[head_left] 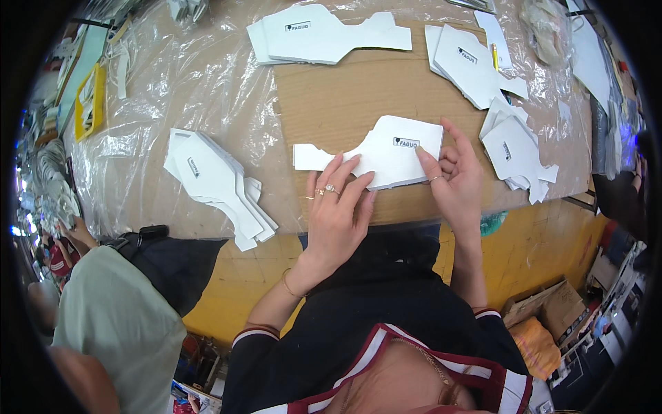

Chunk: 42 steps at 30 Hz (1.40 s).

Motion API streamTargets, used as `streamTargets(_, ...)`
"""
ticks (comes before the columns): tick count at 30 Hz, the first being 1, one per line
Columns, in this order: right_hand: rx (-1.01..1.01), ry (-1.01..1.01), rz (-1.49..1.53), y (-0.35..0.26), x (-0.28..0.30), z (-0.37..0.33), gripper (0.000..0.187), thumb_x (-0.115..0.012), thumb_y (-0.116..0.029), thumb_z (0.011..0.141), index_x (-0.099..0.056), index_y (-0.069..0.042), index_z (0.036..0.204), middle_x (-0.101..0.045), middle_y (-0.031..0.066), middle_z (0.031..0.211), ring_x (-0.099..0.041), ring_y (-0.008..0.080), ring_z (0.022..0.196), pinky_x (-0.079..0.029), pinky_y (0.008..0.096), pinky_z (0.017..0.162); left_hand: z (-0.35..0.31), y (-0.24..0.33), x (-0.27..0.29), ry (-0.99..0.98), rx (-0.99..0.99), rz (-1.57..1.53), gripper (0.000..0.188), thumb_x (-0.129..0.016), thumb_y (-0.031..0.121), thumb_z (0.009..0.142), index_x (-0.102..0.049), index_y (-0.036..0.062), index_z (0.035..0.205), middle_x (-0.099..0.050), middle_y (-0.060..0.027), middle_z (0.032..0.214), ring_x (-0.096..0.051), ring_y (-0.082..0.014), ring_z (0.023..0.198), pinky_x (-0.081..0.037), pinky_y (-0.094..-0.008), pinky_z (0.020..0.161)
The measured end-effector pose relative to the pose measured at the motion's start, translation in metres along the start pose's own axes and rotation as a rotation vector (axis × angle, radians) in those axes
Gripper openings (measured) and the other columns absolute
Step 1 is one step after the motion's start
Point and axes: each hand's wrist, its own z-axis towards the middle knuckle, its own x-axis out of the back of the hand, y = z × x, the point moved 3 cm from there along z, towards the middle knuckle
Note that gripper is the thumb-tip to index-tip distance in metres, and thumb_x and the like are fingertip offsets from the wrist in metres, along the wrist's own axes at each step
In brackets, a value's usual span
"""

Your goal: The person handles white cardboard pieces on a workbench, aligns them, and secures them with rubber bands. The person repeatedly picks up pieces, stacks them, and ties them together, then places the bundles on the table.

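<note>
A white cut-out panel [396,164] with a small black printed mark lies in front of me; its wide end is at the right, its narrow tail at the left. Its thick lower edge suggests more than one layer. My left hand [338,214] rests its spread, ringed fingers on the lower edge, near the narrow neck. At the wide end, my right hand [455,179] has its thumb on top and its index finger along the right edge, the other fingers curled. Brown cardboard [331,107] lies underneath.
Similar white panels lie in a fanned stack [207,176] at left, a far stack [310,34], and stacks at far right [465,65] and right [510,148]. Clear plastic [227,83] covers the table. A yellow frame [89,103] stands at far left. Another person's green garment [117,303] is nearby at left.
</note>
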Motion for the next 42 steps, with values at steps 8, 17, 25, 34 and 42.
streamTargets(8,0.137,-0.025,0.068,-0.005,0.046,-0.001,0.055,-0.064,-0.002,0.092,-0.042,0.002,0.141,-0.064,0.0038,0.087,-0.061,0.0060,0.081,-0.049,0.0194,0.067,0.012,0.027,0.025,-0.074,-0.009,-0.151,0.024,-0.068,0.009,0.083,-0.068,0.0088,0.107,-0.065,-0.0109,0.120,-0.052,-0.0311,0.125,-0.032,-0.0444,0.105)
streamTargets(17,0.349,0.484,-0.010,-0.065,0.215,0.056,0.043,-0.063,-0.024,0.096,-0.056,0.001,0.129,-0.066,0.0081,0.113,-0.062,0.0144,0.100,-0.049,0.0281,0.090,0.053,0.148,0.056,-0.486,-0.222,-2.044,0.036,-0.058,0.032,0.097,-0.068,-0.0025,0.095,-0.066,-0.0228,0.106,-0.068,-0.0340,0.085,-0.047,-0.0381,0.087)
streamTargets(25,0.164,0.192,-0.929,-0.016,0.169,0.053,0.076,-0.080,-0.042,0.077,-0.052,-0.002,0.134,-0.061,0.0185,0.122,-0.061,0.0289,0.110,-0.049,0.0390,0.093,0.049,0.160,0.029,-0.256,-0.417,-2.430,0.034,-0.073,0.017,0.088,-0.068,-0.0143,0.099,-0.065,-0.0254,0.102,-0.070,-0.0271,0.081,-0.058,-0.0308,0.074)
streamTargets(34,0.031,0.111,-0.874,-0.038,0.164,0.020,0.072,-0.087,-0.039,0.067,-0.061,0.001,0.122,-0.067,0.0168,0.108,-0.064,0.0272,0.103,-0.050,0.0387,0.088,0.068,0.086,0.036,-0.508,-0.235,-1.980,0.027,-0.053,0.028,0.097,-0.065,0.0039,0.101,-0.065,-0.0200,0.105,-0.064,-0.0308,0.089,-0.047,-0.0382,0.078)
streamTargets(42,-0.109,0.387,-0.265,-0.040,0.167,-0.011,0.044,-0.075,-0.031,0.086,-0.064,0.003,0.111,-0.070,0.0109,0.092,-0.066,0.0139,0.076,-0.052,0.0266,0.067,0.032,0.031,-0.007,-0.454,0.308,-1.149,0.043,-0.054,0.028,0.098,-0.050,-0.0011,0.129,-0.054,-0.0194,0.129,-0.053,-0.0256,0.119,-0.042,-0.0387,0.098)
